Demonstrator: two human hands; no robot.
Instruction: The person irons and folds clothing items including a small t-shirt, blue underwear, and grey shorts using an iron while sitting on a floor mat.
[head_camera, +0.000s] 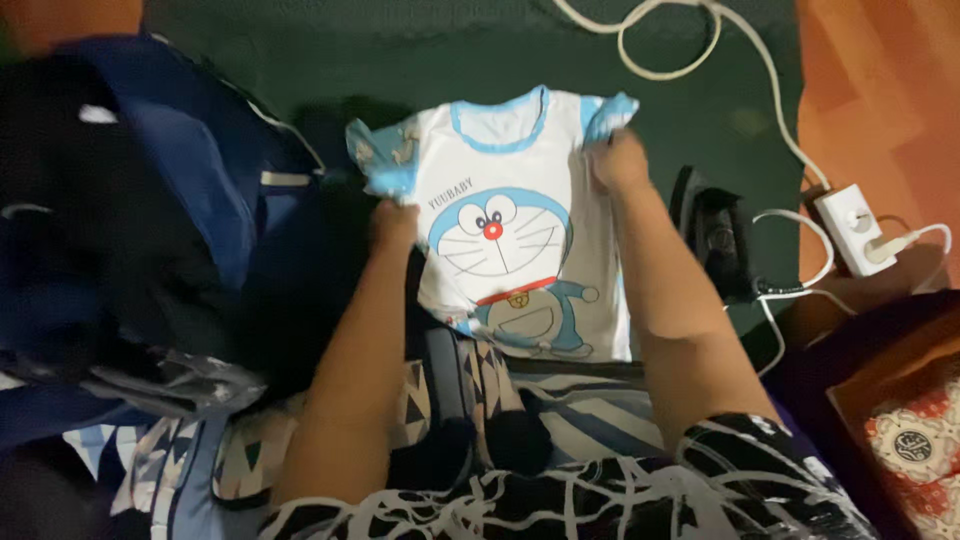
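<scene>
Left hand (393, 222) and right hand (618, 160) each pinch, apparently, a sleeve of the small white-and-blue cartoon shirt (520, 230).

Both hands, left (395, 222) and right (618, 160), hold a small white shirt (520, 240) flat.

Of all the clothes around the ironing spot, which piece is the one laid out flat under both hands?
The small white shirt with blue trim and a cartoon cat print; left hand and right hand hold its sides. The dark blue clothes lie heaped.
</scene>
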